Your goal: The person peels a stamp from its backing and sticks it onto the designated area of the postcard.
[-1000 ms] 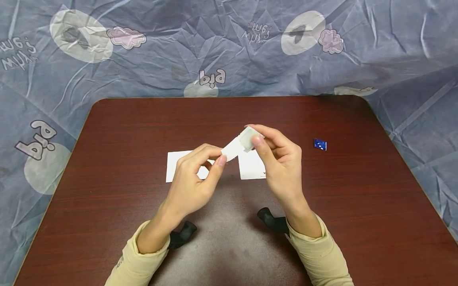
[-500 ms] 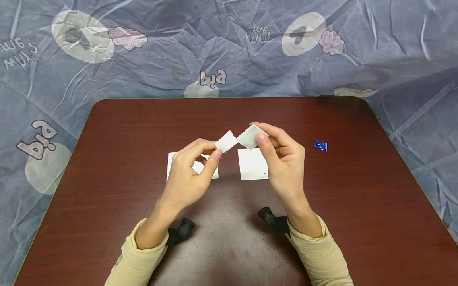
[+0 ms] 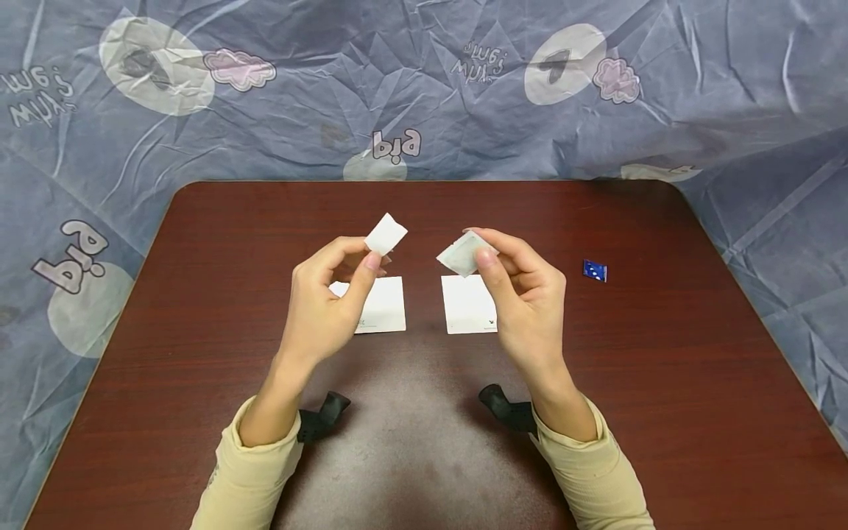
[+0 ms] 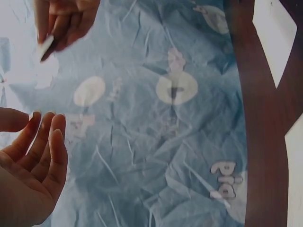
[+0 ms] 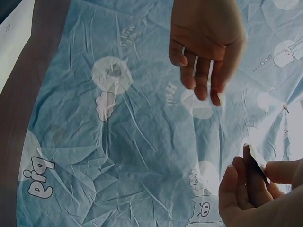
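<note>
Moved leftward: left hand [image 3: 323, 303], grip pinching white slip [image 3: 386, 233]. Right hand [image 3: 528, 303]: grip pinching pale square [image 3: 460, 255]. Table [image 3: 662, 368]: two white cards [image 3: 387, 303], one blue sachet [image 3: 595, 270].

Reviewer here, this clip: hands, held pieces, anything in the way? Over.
Left hand pinching small white piece. Right hand pinching pale square piece. Both raised, apart. Nothing seen blocking either.

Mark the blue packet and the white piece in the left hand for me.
Blue packet [image 3: 595, 271], head view: middle of its face.
White piece [image 3: 386, 234], head view: middle of its face.
</note>
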Tool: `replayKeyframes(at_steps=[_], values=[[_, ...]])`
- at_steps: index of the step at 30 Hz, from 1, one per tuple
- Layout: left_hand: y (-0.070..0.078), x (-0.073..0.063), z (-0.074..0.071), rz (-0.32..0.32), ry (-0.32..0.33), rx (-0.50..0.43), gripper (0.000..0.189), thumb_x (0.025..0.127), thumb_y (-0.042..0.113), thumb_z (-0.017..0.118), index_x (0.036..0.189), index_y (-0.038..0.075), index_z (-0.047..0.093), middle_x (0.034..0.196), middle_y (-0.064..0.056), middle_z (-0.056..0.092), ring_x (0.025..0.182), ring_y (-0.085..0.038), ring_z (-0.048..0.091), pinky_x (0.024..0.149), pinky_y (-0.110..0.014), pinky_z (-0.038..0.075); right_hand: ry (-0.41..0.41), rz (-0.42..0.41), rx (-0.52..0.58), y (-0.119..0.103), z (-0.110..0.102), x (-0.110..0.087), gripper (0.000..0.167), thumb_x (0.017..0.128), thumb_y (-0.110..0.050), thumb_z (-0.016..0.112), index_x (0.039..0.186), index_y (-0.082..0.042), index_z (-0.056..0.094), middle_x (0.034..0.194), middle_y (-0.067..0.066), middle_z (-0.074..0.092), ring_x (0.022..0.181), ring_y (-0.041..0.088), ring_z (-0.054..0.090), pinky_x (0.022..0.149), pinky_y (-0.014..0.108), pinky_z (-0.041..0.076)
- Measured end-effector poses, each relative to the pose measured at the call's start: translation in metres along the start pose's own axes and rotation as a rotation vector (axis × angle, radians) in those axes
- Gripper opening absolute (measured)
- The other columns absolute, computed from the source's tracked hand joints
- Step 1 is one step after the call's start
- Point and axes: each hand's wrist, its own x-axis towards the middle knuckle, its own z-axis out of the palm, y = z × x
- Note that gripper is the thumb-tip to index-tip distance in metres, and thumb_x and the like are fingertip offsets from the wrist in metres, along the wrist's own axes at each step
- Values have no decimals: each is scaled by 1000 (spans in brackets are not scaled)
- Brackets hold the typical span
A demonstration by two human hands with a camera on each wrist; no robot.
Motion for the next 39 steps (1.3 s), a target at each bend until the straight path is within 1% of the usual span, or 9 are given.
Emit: replayKeyframes(at_steps=[6, 11, 14, 16, 20, 24, 31, 33, 39], values=[[-10, 6, -13, -91, 81, -20, 10, 92, -1, 57, 95, -9, 63, 85, -15, 68, 71, -14, 65, 60, -22, 51, -8, 4, 1, 0, 0, -1, 28, 95, -9, 59, 109, 14, 62, 86, -1, 70, 74, 13, 59, 60, 21, 44], [-21, 11, -22, -173, 128, -34, 13, 94, 1, 55, 97, -9, 63, 85, -8, 68, 71, -13, 64, 59, -24, 51, -12, 3, 5, 1, 0, -1, 27, 95, -9, 59, 109, 14, 62, 86, 0, 70, 74, 14, 59, 61, 22, 44], [-29, 14, -29, -187, 159, -29, 14, 94, 2, 55, 97, -9, 63, 83, -3, 68, 70, -14, 64, 59, -23, 50, -14, -3, 5, 1, 1, 0, 27, 95, -9, 59, 109, 14, 62, 86, 0, 70, 75, 14, 59, 62, 22, 44], [-34, 17, -35, -191, 182, -27, 13, 95, 2, 55, 96, -8, 63, 82, -2, 67, 69, -15, 64, 58, -22, 50, -15, -3, 7, 1, 1, 0, 27, 95, -9, 59, 109, 14, 62, 86, 0, 70, 74, 14, 59, 61, 22, 43], [-46, 19, -47, -214, 232, -24, 12, 95, 2, 54, 94, -1, 66, 80, -2, 67, 67, -15, 64, 56, -21, 49, -22, -2, 11, 2, 1, 0, 27, 95, -8, 59, 109, 14, 62, 85, 0, 69, 73, 14, 58, 58, 21, 42], [-58, 21, -56, -243, 270, -21, 13, 96, 2, 54, 93, 5, 66, 79, -2, 68, 66, -15, 63, 55, -21, 49, -25, -4, 10, 2, 2, 0, 28, 95, -8, 59, 109, 15, 61, 88, 0, 70, 74, 15, 59, 60, 21, 42], [-72, 21, -72, -321, 319, -18, 16, 96, 4, 54, 88, 13, 64, 78, -2, 68, 64, -13, 63, 55, -20, 49, -25, -8, 7, 2, 2, -1, 28, 95, -10, 59, 109, 15, 61, 86, -1, 69, 73, 13, 57, 56, 21, 39], [-75, 21, -78, -338, 336, -23, 16, 96, 4, 54, 87, 13, 64, 78, 0, 68, 63, -12, 63, 54, -20, 49, -25, -6, 6, 1, 2, -1, 28, 95, -10, 59, 109, 15, 61, 86, -1, 69, 72, 13, 57, 55, 20, 39], [-86, 19, -95, -393, 400, -118, 13, 95, 3, 55, 86, 8, 64, 76, -3, 68, 62, -13, 63, 53, -19, 49, -24, -5, 1, 1, 2, -1, 27, 95, -9, 59, 109, 15, 61, 84, -1, 69, 69, 13, 56, 52, 20, 38]])
